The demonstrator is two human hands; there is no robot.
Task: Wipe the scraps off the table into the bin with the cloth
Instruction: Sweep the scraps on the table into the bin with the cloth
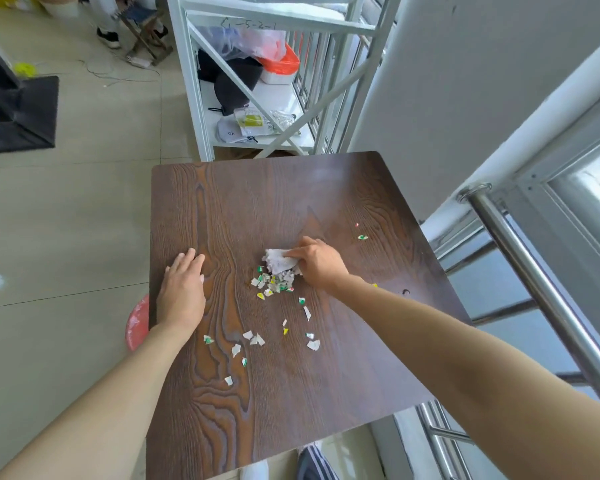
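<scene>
On the dark wooden table (343,375), my right hand (317,263) grips a crumpled white cloth (279,260) pressed to the surface. A pile of small white, green and yellow paper scraps (274,282) lies just under and in front of the cloth. More loose scraps (255,339) are scattered nearer to me, and two tiny bits (362,237) lie to the far right. My left hand (182,289) rests flat, fingers together, near the table's left edge. A red bin (136,322) peeks out below that left edge, mostly hidden by my arm and the table.
A white metal shelf rack (257,81) with bags stands beyond the table. A steel railing (534,271) and window run along the right. A black stand base (25,112) and another person's shoes sit on the floor at far left.
</scene>
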